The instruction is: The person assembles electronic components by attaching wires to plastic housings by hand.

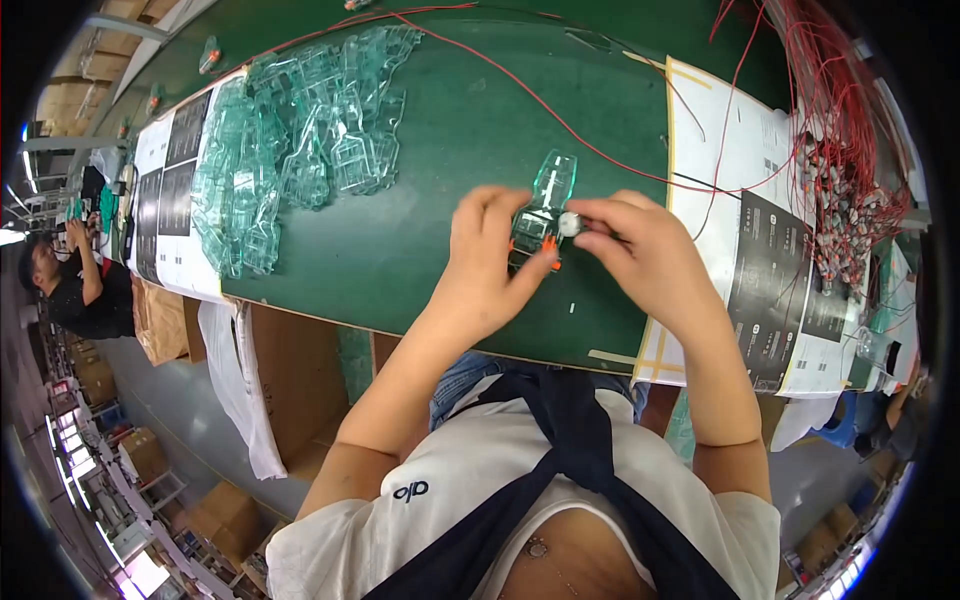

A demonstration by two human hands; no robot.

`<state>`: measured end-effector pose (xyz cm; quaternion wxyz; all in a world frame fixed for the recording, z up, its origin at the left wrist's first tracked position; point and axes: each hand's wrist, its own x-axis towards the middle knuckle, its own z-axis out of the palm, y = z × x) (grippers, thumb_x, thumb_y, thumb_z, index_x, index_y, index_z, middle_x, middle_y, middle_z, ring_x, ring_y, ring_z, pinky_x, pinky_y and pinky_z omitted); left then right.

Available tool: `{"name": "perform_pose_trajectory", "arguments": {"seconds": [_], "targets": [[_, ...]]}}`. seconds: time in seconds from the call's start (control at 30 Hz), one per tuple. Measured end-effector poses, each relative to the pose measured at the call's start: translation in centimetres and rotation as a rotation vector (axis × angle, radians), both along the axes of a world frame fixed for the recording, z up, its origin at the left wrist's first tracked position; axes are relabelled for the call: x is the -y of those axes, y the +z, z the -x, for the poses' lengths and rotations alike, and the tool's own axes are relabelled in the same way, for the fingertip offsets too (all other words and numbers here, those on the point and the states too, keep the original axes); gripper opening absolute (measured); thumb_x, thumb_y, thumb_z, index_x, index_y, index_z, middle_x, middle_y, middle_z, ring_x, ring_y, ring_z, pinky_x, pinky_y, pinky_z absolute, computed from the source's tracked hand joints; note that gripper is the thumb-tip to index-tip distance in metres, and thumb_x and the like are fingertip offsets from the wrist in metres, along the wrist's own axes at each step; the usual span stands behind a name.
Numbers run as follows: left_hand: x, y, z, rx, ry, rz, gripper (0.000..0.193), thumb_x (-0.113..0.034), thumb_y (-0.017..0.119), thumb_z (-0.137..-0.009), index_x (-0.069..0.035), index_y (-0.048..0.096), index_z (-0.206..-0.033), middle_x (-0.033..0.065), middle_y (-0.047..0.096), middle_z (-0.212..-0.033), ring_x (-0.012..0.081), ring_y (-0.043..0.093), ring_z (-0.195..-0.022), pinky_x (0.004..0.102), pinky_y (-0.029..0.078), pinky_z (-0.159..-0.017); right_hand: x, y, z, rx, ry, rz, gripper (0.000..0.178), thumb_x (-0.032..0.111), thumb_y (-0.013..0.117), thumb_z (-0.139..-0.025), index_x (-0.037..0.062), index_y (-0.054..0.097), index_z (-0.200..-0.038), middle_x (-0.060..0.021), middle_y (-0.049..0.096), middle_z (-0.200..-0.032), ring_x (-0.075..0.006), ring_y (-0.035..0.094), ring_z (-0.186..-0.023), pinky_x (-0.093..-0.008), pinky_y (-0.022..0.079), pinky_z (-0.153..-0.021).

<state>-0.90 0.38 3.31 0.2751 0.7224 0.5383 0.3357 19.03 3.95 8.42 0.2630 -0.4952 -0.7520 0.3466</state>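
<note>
Left of me: co-worker (pixel 95 290) in dark top, brown paper (pixel 163 320) below bench (pixel 450 110) edge, white plastic sheeting (pixel 238 395) hanging. My right: black-and-white printed sheet (pixel 765 290), yellow-taped. Cardboard box (pixel 222 515) lower left.

A single wide fisheye view looks steeply down from head height, near the green tabletop (pixel 450 120), with a white shirt (pixel 470 455) across the lower middle.

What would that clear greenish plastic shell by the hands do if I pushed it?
The clear greenish plastic shell probably wouldn't flop, since its edges keep a firm shape. It might slide, because its surface looks shiny. It's likely light, as its walls look thin.
</note>
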Motion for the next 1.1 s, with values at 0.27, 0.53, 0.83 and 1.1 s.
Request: {"name": "perform_pose_trajectory", "arguments": {"seconds": [0.27,0.53,0.83,1.1], "targets": [[2.9,-2.5,0.4,-0.037,0.003,-0.110,0.047,-0.006,0.070,-0.078,-0.004,0.052,-0.121,0.0141,0.054,-0.118,0.0315,0.053,-0.106,0.0388,0.042,-0.095,-1.0,-1.4,4.9,0.528,0.100,-0.353,0.006,0.015,0.069,-0.078,0.0090,0.070,-0.079,-0.0010,0.063,-0.072,-0.0217,0.058,-0.062,-0.0307,0.041,-0.063],[1.2,-3.2,1.8,-0.083,-0.114,-0.189,0.036,-0.012,0.070,-0.077,-0.007,0.057,-0.110,0.0077,0.056,-0.122,0.0259,0.052,-0.105,0.0386,0.041,-0.092,-1.3,-1.7,3.6,0.506,0.150,-0.437,0.007,0.013,0.070,-0.079,0.0069,0.071,-0.082,-0.0010,0.064,-0.074,-0.0192,0.057,-0.066,-0.0305,0.042,-0.065],[-1.1,-3.3,2.8,-0.460,-0.258,-0.578,0.038,-0.024,0.074,-0.075,-0.012,0.061,-0.108,-0.0009,0.056,-0.134,0.0185,0.057,-0.101,0.0328,0.042,-0.090,2.6,-1.8,-0.1,0.300,-0.163,-0.143,0.010,0.011,0.069,-0.082,0.0028,0.069,-0.088,-0.0052,0.062,-0.074,-0.0201,0.057,-0.068,-0.0294,0.044,-0.062],[-1.7,-3.3,1.5,-0.392,-0.202,-0.574,0.041,-0.025,0.075,-0.074,-0.014,0.064,-0.111,-0.0002,0.059,-0.128,0.0181,0.058,-0.102,0.0353,0.043,-0.093,5.8,-4.2,2.0,0.345,-0.150,-0.221,0.007,0.012,0.066,-0.083,0.0059,0.063,-0.081,-0.0044,0.060,-0.074,-0.0217,0.055,-0.064,-0.0316,0.042,-0.060]]}}
